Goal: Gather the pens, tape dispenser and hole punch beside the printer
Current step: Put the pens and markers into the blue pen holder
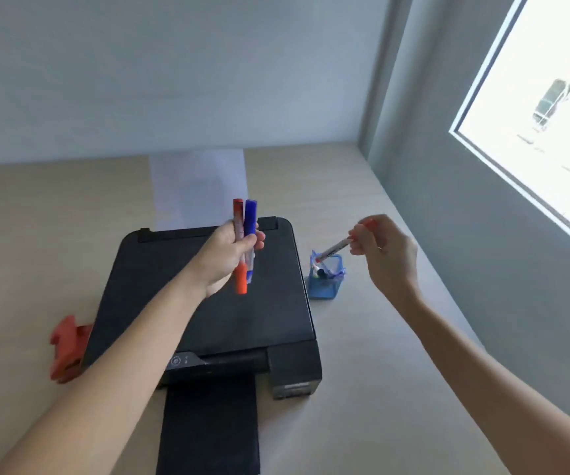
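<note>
Left hand [230,250] grips red marker [240,269] and blue marker [250,221] upright over the printer [215,313]; right hand [384,252] pinches a red-tipped pen [335,249] slanting down-left into the blue pen holder [326,286], open desk [379,371] around.

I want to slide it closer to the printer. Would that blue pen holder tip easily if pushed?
Probably. The blue pen holder looks small, thin-walled and light, and stands taller than it is wide. The pens leaning inside likely raise its balance point. Pushing low should slide it.
</note>
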